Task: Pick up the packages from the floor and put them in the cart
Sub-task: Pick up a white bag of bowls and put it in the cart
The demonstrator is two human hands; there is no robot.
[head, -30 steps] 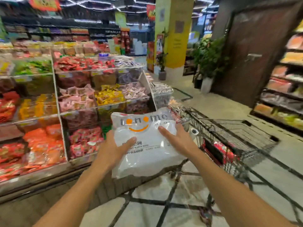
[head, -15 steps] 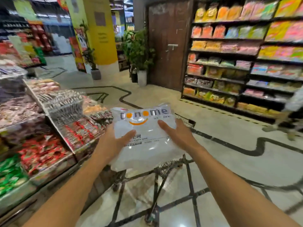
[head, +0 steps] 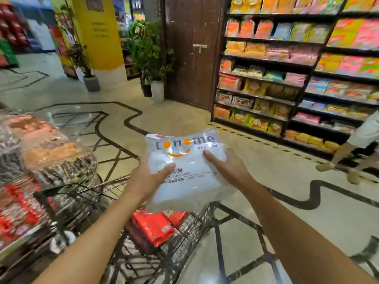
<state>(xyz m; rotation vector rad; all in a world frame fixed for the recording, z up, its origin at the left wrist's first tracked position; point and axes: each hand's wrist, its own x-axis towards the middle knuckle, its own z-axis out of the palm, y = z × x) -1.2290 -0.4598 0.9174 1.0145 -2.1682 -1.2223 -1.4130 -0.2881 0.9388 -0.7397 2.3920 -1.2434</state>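
Above the cart (head: 190, 228), package (head: 188, 181) in hands.

The white package (head: 184, 173) hides most of the left hand's fingers (head: 167, 168) behind it, and its small print is too tiny to read. It covers part of the red packs (head: 152, 227) in the cart (head: 196, 224). At 9 o'clock the candy bins (head: 47, 158) are blurry. At 3 o'clock a person (head: 356, 152) is cut off by the edge.

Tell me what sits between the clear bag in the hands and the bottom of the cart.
Head view: red snack packages lie in the wire cart directly under the clear plastic bag. Left hand and right hand hold it above them, apart.
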